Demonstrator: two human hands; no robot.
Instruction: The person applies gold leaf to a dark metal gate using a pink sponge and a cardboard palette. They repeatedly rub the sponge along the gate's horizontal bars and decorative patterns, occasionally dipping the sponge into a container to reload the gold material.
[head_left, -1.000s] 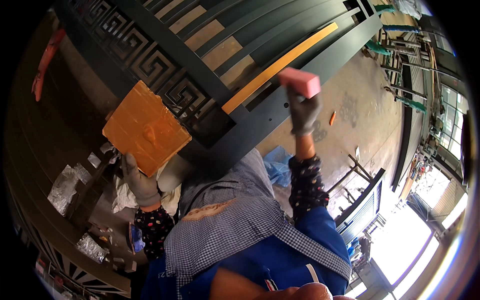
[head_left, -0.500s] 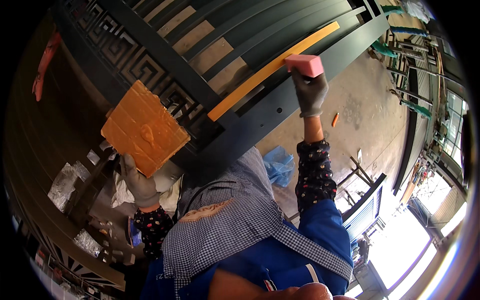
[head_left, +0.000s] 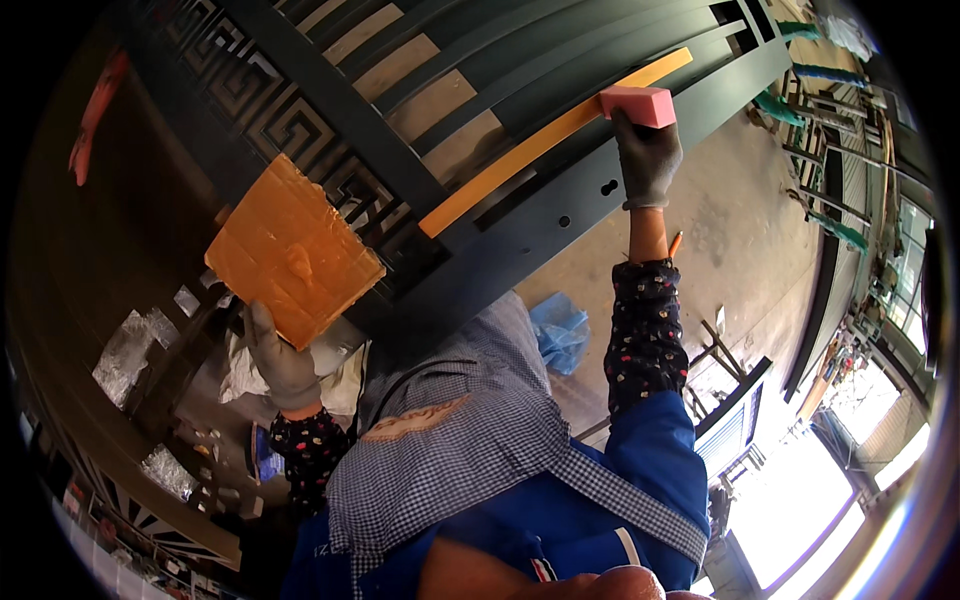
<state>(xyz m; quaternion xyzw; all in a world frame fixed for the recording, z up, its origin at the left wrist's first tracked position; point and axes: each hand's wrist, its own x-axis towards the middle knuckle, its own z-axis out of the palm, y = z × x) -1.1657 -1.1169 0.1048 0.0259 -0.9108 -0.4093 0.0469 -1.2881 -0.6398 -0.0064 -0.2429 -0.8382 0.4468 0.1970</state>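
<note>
My left hand point(head_left: 275, 358), in a grey glove, grips the lower edge of a square piece of cardboard point(head_left: 285, 250) coated with gold-orange paint, a thicker blob near its middle. Closed round a pink sponge block point(head_left: 638, 105), my gloved right hand point(head_left: 650, 165) is at the upper right part of a long gold strip point(head_left: 530, 152). The sponge overlaps the strip's near edge; whether it presses on it I cannot tell. That strip runs along a dark grey metal panel point(head_left: 480, 275) with slats and a cut-out key pattern.
On the floor lie a crumpled blue plastic bag point(head_left: 560, 330) and an orange stick-like object point(head_left: 676, 243), partly behind my right arm. Metal racks with green wrapping point(head_left: 835, 225) stand at the right. Silvery foil-like scraps point(head_left: 130, 355) are at the left.
My right hand has moved the sponge a little to the right and upward along the gold strip. The left hand and cardboard stay nearly in place; the view has shifted slightly.
</note>
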